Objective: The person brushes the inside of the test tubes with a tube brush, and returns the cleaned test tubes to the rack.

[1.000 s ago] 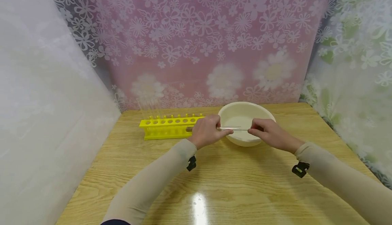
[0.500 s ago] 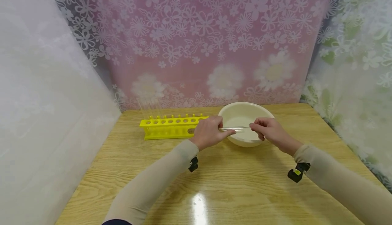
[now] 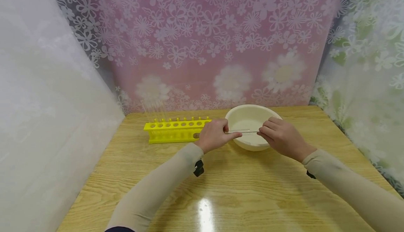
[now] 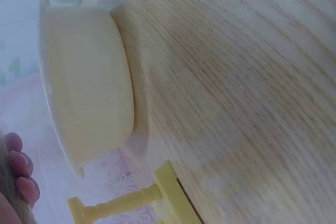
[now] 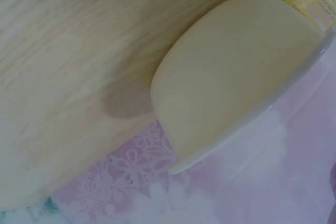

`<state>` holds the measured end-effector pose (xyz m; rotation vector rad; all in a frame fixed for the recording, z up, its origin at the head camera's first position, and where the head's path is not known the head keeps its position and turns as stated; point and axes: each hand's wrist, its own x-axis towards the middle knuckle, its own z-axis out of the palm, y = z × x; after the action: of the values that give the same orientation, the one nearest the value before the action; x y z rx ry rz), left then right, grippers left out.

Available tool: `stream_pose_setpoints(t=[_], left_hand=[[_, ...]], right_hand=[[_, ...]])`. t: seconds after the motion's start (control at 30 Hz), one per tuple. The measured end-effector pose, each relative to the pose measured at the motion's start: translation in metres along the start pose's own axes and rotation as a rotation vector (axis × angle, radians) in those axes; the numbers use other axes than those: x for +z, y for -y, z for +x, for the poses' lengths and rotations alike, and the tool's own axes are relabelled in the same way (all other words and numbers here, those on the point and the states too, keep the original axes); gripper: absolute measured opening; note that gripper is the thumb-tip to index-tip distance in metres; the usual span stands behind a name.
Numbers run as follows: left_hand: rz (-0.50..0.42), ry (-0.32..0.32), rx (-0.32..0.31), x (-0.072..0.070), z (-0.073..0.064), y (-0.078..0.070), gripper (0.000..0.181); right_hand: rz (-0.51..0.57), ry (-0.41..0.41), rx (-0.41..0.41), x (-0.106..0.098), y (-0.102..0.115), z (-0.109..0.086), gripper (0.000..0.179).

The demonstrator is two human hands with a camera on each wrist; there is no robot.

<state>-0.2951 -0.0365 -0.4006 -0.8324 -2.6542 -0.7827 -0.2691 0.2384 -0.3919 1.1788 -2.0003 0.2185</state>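
Observation:
Over the basin's near side, my left hand [image 3: 214, 134] grips a clear glass test tube [image 3: 245, 130] lying about level, its mouth to the right. At its rounded left end shows a brown bristly mass [image 3: 196, 135], seemingly a test tube brush inside the tube. A thin wire handle [image 3: 254, 132] comes out of the mouth, and my right hand [image 3: 282, 137] pinches it. In the left wrist view only some left fingertips [image 4: 23, 166] show, beside brown bristles [image 4: 14, 192]. The right wrist view catches a sliver of fingers at its right edge.
A cream basin [image 3: 252, 147] stands on the wooden table [image 3: 233, 190] beneath the hands. Left of it is a yellow test tube rack [image 3: 172, 141] with several clear tubes [image 3: 154, 111] at its left end. A pink flowered curtain [image 3: 195, 49] hangs behind.
My right hand has turned at the wrist on the wire, first tipping one way, now with its back more upward. The left hand and tube have shifted only slightly.

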Motion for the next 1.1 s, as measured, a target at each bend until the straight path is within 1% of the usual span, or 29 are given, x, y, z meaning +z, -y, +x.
stream_pose_setpoints(t=[0.07, 0.13, 0.17, 0.27, 0.4, 0.5, 0.53, 0.6, 0.7, 0.73, 0.77, 0.8, 0.83, 0.87, 0.9, 0.93, 1.0, 1.07, 1.1], left_hand=[[0.013, -0.006, 0.003, 0.001, 0.000, 0.000, 0.051], [0.029, -0.015, 0.012, 0.002, -0.001, 0.001, 0.051], [0.040, -0.022, 0.019, 0.002, -0.001, 0.002, 0.051], [0.067, -0.052, 0.053, 0.003, -0.001, 0.003, 0.052], [0.105, -0.095, 0.091, 0.005, 0.000, 0.004, 0.051], [0.121, -0.102, 0.105, 0.005, 0.000, 0.005, 0.051], [0.125, -0.101, 0.107, 0.005, 0.000, 0.004, 0.051], [0.131, -0.100, 0.116, 0.005, 0.000, 0.004, 0.051], [0.159, -0.103, 0.130, 0.005, -0.001, 0.003, 0.051], [0.169, -0.103, 0.133, 0.004, -0.001, 0.002, 0.051], [0.177, -0.103, 0.134, 0.004, -0.002, 0.002, 0.052], [0.187, -0.100, 0.132, 0.004, -0.002, 0.002, 0.052], [0.193, -0.096, 0.129, 0.004, -0.002, 0.002, 0.052], [0.194, -0.093, 0.124, 0.004, -0.002, 0.002, 0.052], [0.190, -0.089, 0.116, 0.004, -0.002, 0.002, 0.052], [0.184, -0.086, 0.108, 0.004, -0.002, 0.002, 0.052], [0.171, -0.082, 0.093, 0.003, -0.001, 0.002, 0.051], [0.152, -0.082, 0.076, 0.003, 0.000, 0.003, 0.051], [0.142, -0.082, 0.070, 0.003, 0.000, 0.003, 0.051]], right_hand=[[0.033, 0.038, 0.017, -0.001, 0.000, -0.001, 0.026], [0.104, 0.080, 0.081, -0.002, 0.002, -0.001, 0.015], [0.151, 0.103, 0.131, -0.003, 0.002, -0.001, 0.015], [0.321, 0.168, 0.316, -0.004, 0.005, 0.000, 0.021], [0.556, 0.258, 0.568, -0.006, 0.007, 0.001, 0.020], [0.728, 0.319, 0.740, -0.008, 0.007, 0.003, 0.029], [0.799, 0.334, 0.797, -0.008, 0.007, 0.004, 0.032], [0.973, 0.347, 0.924, -0.009, 0.007, 0.006, 0.036], [1.241, 0.345, 1.111, -0.008, 0.007, 0.009, 0.036], [1.310, 0.343, 1.159, -0.008, 0.007, 0.010, 0.036], [1.354, 0.344, 1.198, -0.007, 0.008, 0.010, 0.035], [1.375, 0.347, 1.222, -0.007, 0.008, 0.010, 0.035], [1.363, 0.351, 1.225, -0.006, 0.009, 0.009, 0.035], [1.315, 0.356, 1.208, -0.005, 0.009, 0.009, 0.036], [1.243, 0.353, 1.169, -0.004, 0.010, 0.008, 0.036], [1.138, 0.348, 1.105, -0.004, 0.011, 0.006, 0.035], [0.875, 0.324, 0.937, -0.002, 0.013, 0.003, 0.029], [0.594, 0.268, 0.743, 0.000, 0.015, 0.000, 0.017], [0.476, 0.231, 0.644, 0.001, 0.015, -0.001, 0.011]])
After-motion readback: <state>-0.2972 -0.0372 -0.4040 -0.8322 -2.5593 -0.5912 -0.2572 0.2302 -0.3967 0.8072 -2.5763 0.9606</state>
